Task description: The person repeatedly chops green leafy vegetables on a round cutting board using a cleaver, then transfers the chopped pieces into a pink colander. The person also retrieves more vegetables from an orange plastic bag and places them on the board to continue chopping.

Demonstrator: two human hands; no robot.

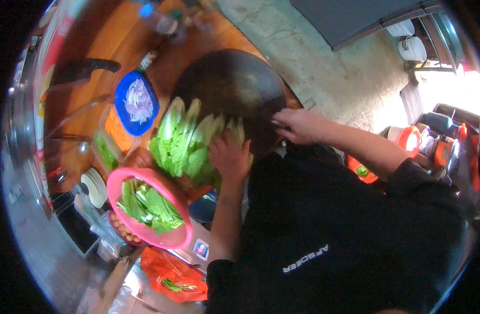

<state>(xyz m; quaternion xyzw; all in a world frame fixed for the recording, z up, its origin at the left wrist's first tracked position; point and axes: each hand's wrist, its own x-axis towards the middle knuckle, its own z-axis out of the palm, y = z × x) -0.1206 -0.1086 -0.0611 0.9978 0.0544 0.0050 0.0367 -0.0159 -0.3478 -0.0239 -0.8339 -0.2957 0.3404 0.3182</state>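
A bunch of leafy greens [181,145] with pale stems lies over the near left part of a dark round chopping board [228,82]. My left hand [229,157] presses down on the greens, its fingers over the stems. At the board's right edge, my right hand [300,126] has its fingers curled. A small pale bit shows by those fingertips, but what the hand holds is too dark to make out. Left of my left forearm, a pink plastic colander [150,176] holds more green leaves [150,204].
On the wooden table [100,47] are a blue basket [119,92] of sliced onion, containers of orange shreds [116,129] and green pieces [105,151], and a dark-handled knife [100,64]. Stacked plates [94,187], eggs [124,227] and a red plastic bag [161,263] lie nearer.
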